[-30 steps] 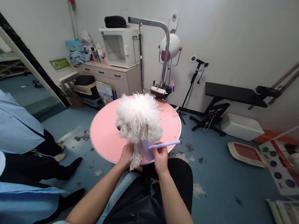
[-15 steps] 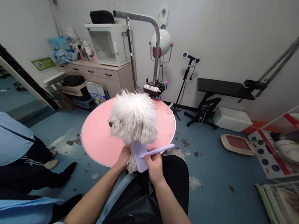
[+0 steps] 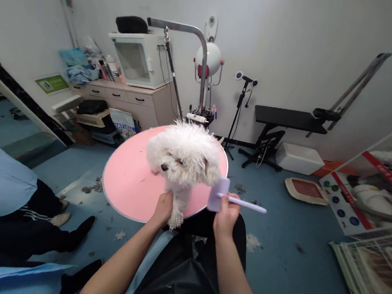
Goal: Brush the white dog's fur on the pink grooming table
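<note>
Hovering just beside the ear fur of a fluffy white dog [image 3: 188, 151]: a lavender brush [image 3: 217, 195], at the right side of a round pink table [image 3: 126, 182]; touching or apart, impossible to tell. Closed in a pinch around the brush's neck, the right hand [image 3: 226, 217]. Risks, by judgement: a sudden turn of the dog's head, pushing eye or ear against the brush; a jerk of the foreleg at the left hand [image 3: 163, 207], costing footing, with the other forepaw [image 3: 176, 221] at the very rim. Brush handle pointing right, away from the dog, long axis nearly level across the view, dipping slightly toward the tip; back of the flat head toward the viewer, opposite face hidden. Dog's nose aimed left and a little nearer, body mostly hidden behind the head. Left hand curled closed at the foreleg, grip partly hidden. Farther back, a black strap [image 3: 173, 78] hanging from a metal arm [image 3: 180, 26], lower end out of sight. On the floor [image 3: 293, 286], tufts of hair [image 3: 120, 235].
</note>
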Demonstrator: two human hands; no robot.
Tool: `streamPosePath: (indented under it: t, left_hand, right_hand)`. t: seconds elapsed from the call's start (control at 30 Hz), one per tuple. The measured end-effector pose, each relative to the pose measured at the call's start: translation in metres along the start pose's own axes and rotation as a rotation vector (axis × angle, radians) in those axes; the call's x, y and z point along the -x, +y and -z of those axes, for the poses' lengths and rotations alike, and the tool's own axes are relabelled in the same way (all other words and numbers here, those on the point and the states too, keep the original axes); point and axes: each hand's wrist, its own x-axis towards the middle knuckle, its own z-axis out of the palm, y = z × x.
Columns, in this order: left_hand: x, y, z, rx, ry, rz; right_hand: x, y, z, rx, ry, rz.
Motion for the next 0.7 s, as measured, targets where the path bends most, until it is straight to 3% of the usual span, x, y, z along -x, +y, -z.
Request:
streamPosePath:
  t: [0.07, 0.1, 0.13, 0.23, 0.27, 0.4, 0.43, 0.53, 0.57, 0.67, 0.7]
  left_hand:
    - [0.000, 0.001, -0.001, 0.014, -0.013, 0.005]
    - [0.000, 0.001, -0.002, 0.017, -0.021, 0.003]
    - [0.000, 0.001, -0.002, 0.019, -0.027, 0.006]
    - [0.001, 0.000, -0.002, -0.007, -0.032, 0.026]
    - [0.002, 0.000, -0.003, -0.011, -0.025, 0.027]
    - [0.003, -0.001, -0.008, 0.028, -0.016, 0.012]
    - [0.003, -0.001, -0.009, 0.041, -0.016, 0.010]
    - [0.003, -0.002, -0.011, 0.060, -0.017, -0.011]
    - [0.003, -0.003, -0.011, 0.066, -0.016, -0.018]
    - [0.004, -0.001, -0.012, 0.090, -0.034, -0.016]
    - [0.005, 0.000, -0.011, 0.094, -0.039, -0.019]
  right_hand:
    - [0.005, 0.003, -0.001, 0.030, -0.228, -0.081]
    - [0.007, 0.005, -0.002, 0.050, -0.283, -0.112]
    - [0.007, 0.007, -0.003, 0.067, -0.263, -0.121]
    - [0.005, 0.008, -0.002, 0.057, -0.022, -0.057]
    - [0.005, 0.008, -0.001, 0.040, -0.014, -0.049]
    - [0.009, 0.004, 0.001, 0.032, -0.307, -0.163]
    - [0.009, 0.003, 0.001, 0.054, -0.288, -0.166]
    - [0.009, -0.001, 0.004, 0.044, -0.018, -0.063]
    - [0.011, -0.002, 0.005, 0.024, -0.019, -0.046]
    - [0.015, -0.001, 0.010, 0.017, -0.324, -0.147]
    - [0.015, -0.001, 0.012, 0.045, -0.363, -0.173]
